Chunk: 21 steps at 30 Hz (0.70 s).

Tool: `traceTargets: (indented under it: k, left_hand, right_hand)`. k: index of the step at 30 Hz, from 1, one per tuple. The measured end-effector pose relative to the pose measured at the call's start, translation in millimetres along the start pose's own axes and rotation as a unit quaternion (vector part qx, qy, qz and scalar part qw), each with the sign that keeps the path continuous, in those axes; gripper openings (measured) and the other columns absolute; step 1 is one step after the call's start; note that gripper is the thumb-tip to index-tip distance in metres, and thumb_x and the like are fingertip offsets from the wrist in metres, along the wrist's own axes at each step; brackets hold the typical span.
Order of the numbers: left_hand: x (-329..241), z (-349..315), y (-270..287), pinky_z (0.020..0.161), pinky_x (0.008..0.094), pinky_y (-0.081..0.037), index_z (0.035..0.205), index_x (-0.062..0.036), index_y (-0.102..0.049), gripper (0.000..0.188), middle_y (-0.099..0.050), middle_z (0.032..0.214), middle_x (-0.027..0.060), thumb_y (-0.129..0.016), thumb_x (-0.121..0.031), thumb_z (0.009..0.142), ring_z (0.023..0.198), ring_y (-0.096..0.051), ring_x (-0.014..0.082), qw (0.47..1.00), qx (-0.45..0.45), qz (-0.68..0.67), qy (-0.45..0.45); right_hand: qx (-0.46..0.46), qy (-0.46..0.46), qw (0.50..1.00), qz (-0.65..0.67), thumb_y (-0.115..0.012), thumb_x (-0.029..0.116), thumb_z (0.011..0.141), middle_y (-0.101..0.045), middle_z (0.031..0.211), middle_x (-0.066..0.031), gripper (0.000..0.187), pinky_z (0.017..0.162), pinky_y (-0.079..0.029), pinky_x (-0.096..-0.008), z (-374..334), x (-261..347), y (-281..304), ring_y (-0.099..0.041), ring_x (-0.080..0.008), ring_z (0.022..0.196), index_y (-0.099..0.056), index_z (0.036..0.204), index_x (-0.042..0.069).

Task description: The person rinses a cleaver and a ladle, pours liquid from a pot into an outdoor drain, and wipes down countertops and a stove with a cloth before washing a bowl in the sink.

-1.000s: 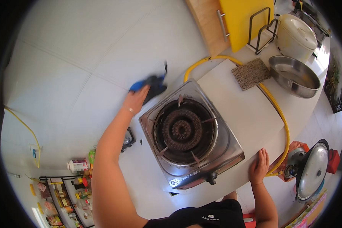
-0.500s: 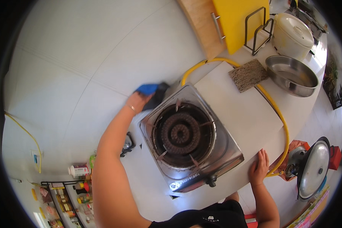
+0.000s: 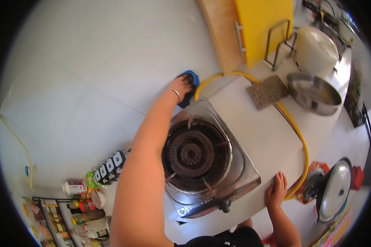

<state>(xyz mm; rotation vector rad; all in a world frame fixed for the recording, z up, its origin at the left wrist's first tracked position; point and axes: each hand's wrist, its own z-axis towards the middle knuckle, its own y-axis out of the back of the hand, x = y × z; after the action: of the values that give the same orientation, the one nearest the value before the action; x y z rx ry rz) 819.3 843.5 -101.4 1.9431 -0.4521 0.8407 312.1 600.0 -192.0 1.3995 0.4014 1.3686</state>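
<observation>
My left hand [image 3: 180, 87] presses a blue and black cloth [image 3: 188, 99] against the pale surface just behind the stove's far left corner. Its fingers lie over the cloth, and a bracelet circles the wrist. Beneath my stretched left arm is the single-burner gas stove [image 3: 244, 171], steel-topped and stained, with a dark round burner [image 3: 191, 154] and a black knob [image 3: 224, 205] at its front. My forearm hides part of the stove's left side. My right hand [image 3: 277, 191] rests flat on the counter edge to the right of the stove, holding nothing.
A yellow hose [image 3: 303, 144] curves round the stove's back and right. Beyond it are a rough brown pad [image 3: 268, 92], a steel pan [image 3: 313, 94], a white rice cooker [image 3: 316, 50], a black rack [image 3: 275, 45] and a yellow board [image 3: 261, 24]. Seasoning boxes [image 3: 110, 167] and bottles stand left.
My left hand has moved the cloth to the right and farther back, along the stove's far side. My right hand stays on the counter edge. The whole view has shifted slightly.
</observation>
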Motion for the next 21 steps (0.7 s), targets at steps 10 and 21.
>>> traceTargets:
  k: [10, 21]
  left_hand:
    - [174, -153, 165, 0.087, 0.0536, -0.036, 0.138, -0.0265, -0.035, 0.064, -0.036, 0.141, -0.0018, -0.059, -0.04, 0.08, 0.126, -0.037, 0.0228, 0.877, -0.237, 0.061, 0.414]
    - [225, -139, 205, 0.092, 0.0549, -0.028, 0.122, -0.0083, -0.054, 0.066, -0.05, 0.125, 0.0088, -0.052, -0.056, 0.076, 0.116, -0.041, 0.0274, 0.665, -0.155, -0.003, 0.73]
  right_hand:
    - [-0.001, 0.007, 1.0, 0.001, -0.046, 0.0, 0.075, -0.046, 0.131, -0.0199, 0.048, 0.104, -0.031, -0.0461, -4, -1, 1, -0.04, -0.0396, 0.124, -0.047, 0.123, -0.002]
    - [-0.021, 0.006, 1.0, 0.014, -0.048, 0.0, 0.073, -0.048, 0.129, -0.0209, 0.046, 0.101, -0.033, -0.0468, -7, -5, 2, -0.042, -0.0403, 0.121, -0.049, 0.119, -0.003]
